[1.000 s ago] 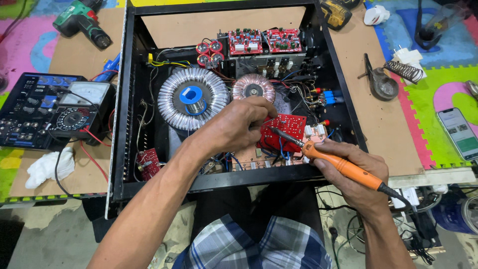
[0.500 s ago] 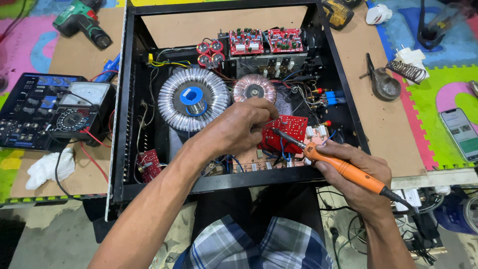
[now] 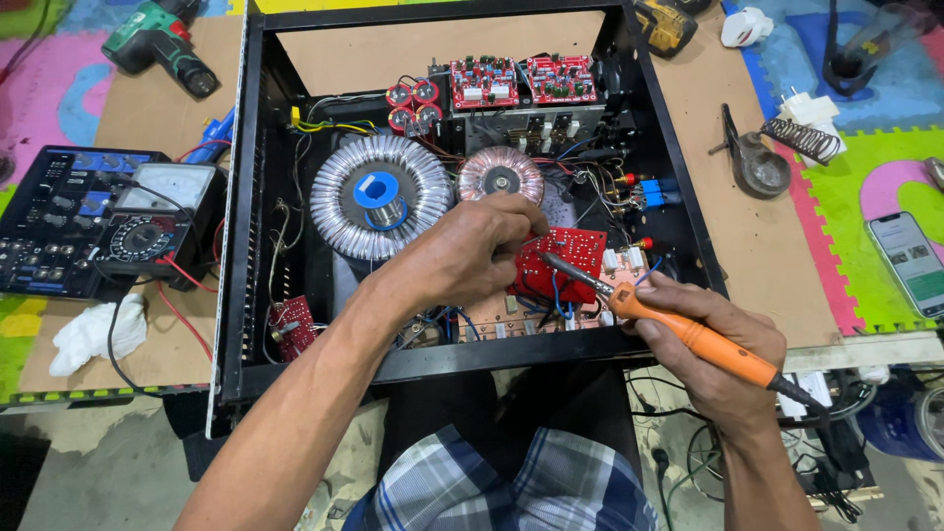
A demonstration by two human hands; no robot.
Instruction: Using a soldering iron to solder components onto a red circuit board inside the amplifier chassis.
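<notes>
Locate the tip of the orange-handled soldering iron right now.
In the head view, the orange-handled soldering iron sits in the right hand, its tip on the small red circuit board at the black metal chassis's front right, beside the left hand.

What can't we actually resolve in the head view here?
- Iron tip contact: soldering iron in right hand reaches the red circuit board; which joint, too small.
- Left hand: fingertips hidden behind the hand itself; anything pinched is unseen.
- Phone: cut off by right edge.
- Cordless drill: cut off by top edge.
</notes>
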